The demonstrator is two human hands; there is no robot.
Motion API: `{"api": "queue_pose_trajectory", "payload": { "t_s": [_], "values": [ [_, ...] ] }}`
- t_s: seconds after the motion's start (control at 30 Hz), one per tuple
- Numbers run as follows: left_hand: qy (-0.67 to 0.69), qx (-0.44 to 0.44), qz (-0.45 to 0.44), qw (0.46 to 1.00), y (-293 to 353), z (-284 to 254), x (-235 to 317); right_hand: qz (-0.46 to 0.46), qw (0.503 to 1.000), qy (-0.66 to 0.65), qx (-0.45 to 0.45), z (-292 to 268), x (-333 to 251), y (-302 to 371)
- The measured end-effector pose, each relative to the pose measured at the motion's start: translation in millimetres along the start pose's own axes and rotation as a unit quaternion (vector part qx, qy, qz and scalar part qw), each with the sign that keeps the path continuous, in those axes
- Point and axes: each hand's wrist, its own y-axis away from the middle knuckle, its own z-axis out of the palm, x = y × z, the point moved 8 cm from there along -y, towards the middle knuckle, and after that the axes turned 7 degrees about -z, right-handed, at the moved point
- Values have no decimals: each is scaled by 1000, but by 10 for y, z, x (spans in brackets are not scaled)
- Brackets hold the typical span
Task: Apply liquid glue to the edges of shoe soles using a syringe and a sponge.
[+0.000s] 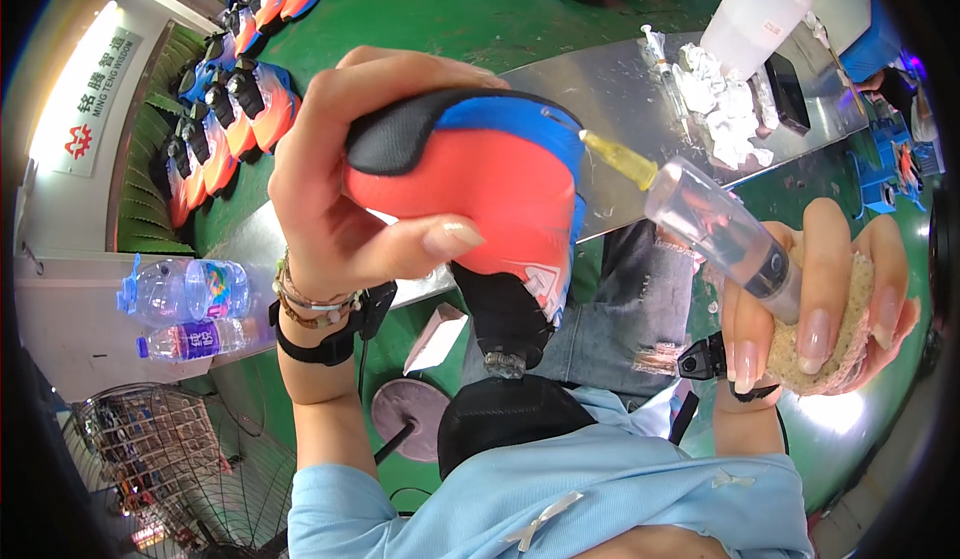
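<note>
My left hand [340, 179] grips a shoe [470, 199] in coral red, blue and black, thumb across its red side and fingers over the black part. My right hand [825, 294] holds a clear syringe [712, 221] with a yellow needle tip [622, 161]. That tip points at the blue edge of the shoe; whether it touches, I cannot tell. Clear liquid seems to be inside the barrel, near the dark plunger seal. Pressed into the same hand is a beige sponge-like pad [848, 324] with a pinkish edge.
A metal-topped table [610, 84] carries another syringe [662, 74], crumpled tissue [722, 109], a white plastic bottle [757, 19] and a flat black device [787, 94]. Water bottles [205, 291] stand at left. Rows of similar shoes [240, 109] line the far left. A wire fan cage [170, 459] is lower left.
</note>
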Motion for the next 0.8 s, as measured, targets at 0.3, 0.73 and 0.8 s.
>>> {"api": "queue_pose_trajectory", "payload": {
  "t_s": [0.3, 0.73, 0.8],
  "values": [
    [-21, 3, 50, 999, -161, 169, 60, 39, 998, -43, -1, -124, 10, -59],
    [-100, 27, -35, 994, -236, 120, -217, 60, 998, 30, 1, -311, -12, -46],
    [-44, 61, -83, 994, -207, 97, -291, 64, 998, 11, -6, -374, 72, -17]
  ]
}}
